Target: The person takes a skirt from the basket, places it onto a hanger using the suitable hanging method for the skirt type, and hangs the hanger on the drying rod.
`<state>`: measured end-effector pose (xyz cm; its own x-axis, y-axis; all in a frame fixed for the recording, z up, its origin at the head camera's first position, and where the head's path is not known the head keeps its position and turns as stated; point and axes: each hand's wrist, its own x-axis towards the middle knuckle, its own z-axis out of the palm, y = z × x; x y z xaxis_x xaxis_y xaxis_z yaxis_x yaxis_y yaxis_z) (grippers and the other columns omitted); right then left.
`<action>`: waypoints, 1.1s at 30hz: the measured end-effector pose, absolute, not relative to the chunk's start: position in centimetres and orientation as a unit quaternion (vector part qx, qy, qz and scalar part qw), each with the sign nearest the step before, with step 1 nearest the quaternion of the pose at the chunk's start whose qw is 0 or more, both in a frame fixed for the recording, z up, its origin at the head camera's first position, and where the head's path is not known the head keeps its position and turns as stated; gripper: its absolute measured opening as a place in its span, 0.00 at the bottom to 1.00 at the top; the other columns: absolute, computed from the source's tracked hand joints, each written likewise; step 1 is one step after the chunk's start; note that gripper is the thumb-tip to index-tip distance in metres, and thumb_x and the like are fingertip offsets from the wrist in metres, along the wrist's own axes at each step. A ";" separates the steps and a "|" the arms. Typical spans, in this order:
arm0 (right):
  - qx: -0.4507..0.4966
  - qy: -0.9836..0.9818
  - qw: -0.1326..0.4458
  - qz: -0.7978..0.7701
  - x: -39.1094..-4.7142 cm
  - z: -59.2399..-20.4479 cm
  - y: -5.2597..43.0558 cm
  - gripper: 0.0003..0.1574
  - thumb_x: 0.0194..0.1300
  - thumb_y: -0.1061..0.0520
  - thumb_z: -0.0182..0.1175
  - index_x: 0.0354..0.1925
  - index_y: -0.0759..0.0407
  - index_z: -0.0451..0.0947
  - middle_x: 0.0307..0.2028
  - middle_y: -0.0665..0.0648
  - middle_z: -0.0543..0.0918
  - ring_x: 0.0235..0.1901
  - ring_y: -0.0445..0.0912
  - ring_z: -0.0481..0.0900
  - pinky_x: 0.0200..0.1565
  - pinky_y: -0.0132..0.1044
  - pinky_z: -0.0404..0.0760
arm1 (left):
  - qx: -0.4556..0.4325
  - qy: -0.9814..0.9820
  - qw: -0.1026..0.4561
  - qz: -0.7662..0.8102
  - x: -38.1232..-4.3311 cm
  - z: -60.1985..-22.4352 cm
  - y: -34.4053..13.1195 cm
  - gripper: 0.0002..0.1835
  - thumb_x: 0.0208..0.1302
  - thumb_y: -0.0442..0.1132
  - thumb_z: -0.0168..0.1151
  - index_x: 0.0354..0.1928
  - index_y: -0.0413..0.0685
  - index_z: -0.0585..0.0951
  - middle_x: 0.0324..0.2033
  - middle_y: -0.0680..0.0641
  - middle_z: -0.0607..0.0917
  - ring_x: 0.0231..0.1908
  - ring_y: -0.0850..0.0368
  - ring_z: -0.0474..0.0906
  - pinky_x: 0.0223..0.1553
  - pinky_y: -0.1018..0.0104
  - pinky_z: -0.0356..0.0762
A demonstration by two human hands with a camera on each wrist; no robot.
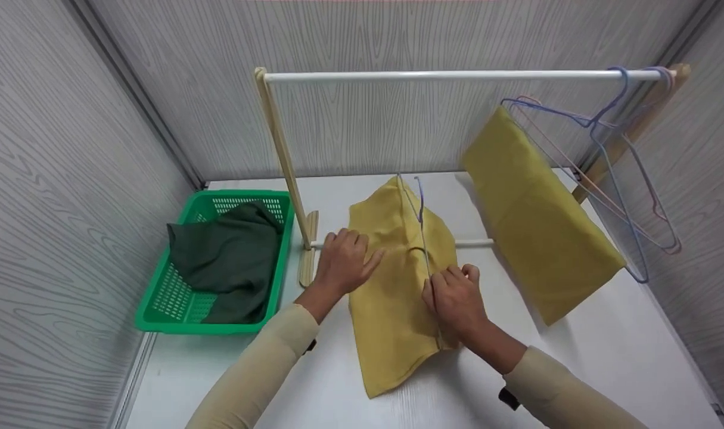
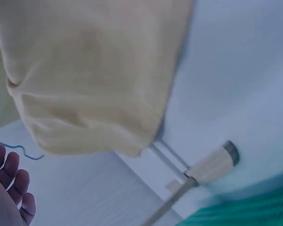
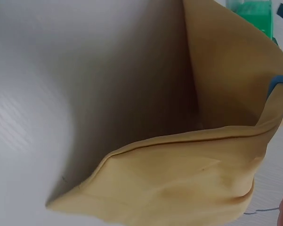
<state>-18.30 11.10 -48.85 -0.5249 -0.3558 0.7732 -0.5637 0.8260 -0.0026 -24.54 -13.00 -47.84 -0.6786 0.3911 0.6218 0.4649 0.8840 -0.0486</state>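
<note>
A yellow cloth (image 1: pixel 391 280) is draped over a blue wire hanger (image 1: pixel 421 202), whose hook sticks up near the cloth's far end. My right hand (image 1: pixel 456 298) grips the hanger and the cloth along the fold, fingers curled. Over the cloth's left half is my left hand (image 1: pixel 345 262), thumb spread and fingers loosely bent. Its fingers (image 2: pixel 20 181) hold nothing in the left wrist view. From the right wrist, the cloth (image 3: pixel 179 174) hangs in two flaps with a blue hanger end (image 3: pixel 278 81) showing at the fold.
A rack with a white rail (image 1: pixel 433 75) stands behind the hands. At its right end hang several wire hangers (image 1: pixel 606 119), one bearing another yellow cloth (image 1: pixel 534 220). Left of the rack, a green basket (image 1: pixel 144 316) holds a dark green cloth (image 1: pixel 230 256). Walls enclose the white table (image 1: pixel 314 381).
</note>
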 end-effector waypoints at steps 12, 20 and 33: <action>0.273 -0.883 0.372 0.083 -20.1 -42.1 15.1 0.23 0.72 0.54 0.48 0.20 0.64 0.67 0.16 0.59 0.70 0.25 0.55 0.71 0.43 0.54 0.66 | -0.200 -0.926 0.320 -0.018 -23.2 -51.1 -24.8 0.18 0.64 0.49 0.64 0.33 0.38 0.79 0.29 0.40 0.80 0.32 0.44 0.75 0.32 0.51 0.72; 0.266 -0.896 0.347 0.071 -21.5 -37.0 18.5 0.20 0.68 0.58 0.54 0.21 0.65 0.66 0.16 0.60 0.69 0.24 0.56 0.66 0.29 0.44 0.61 | -0.080 -0.957 0.234 -0.154 -22.2 -53.7 -28.2 0.16 0.55 0.41 0.72 0.33 0.40 0.74 0.27 0.41 0.76 0.30 0.43 0.71 0.31 0.50 0.68; 0.213 -0.894 0.386 0.078 -24.5 -30.5 24.7 0.25 0.71 0.55 0.47 0.18 0.65 0.63 0.15 0.63 0.67 0.23 0.60 0.64 0.36 0.54 0.60 | -0.040 -0.974 0.166 -0.150 -22.1 -53.6 -28.5 0.15 0.63 0.46 0.65 0.32 0.38 0.79 0.29 0.37 0.81 0.34 0.39 0.73 0.37 0.43 0.70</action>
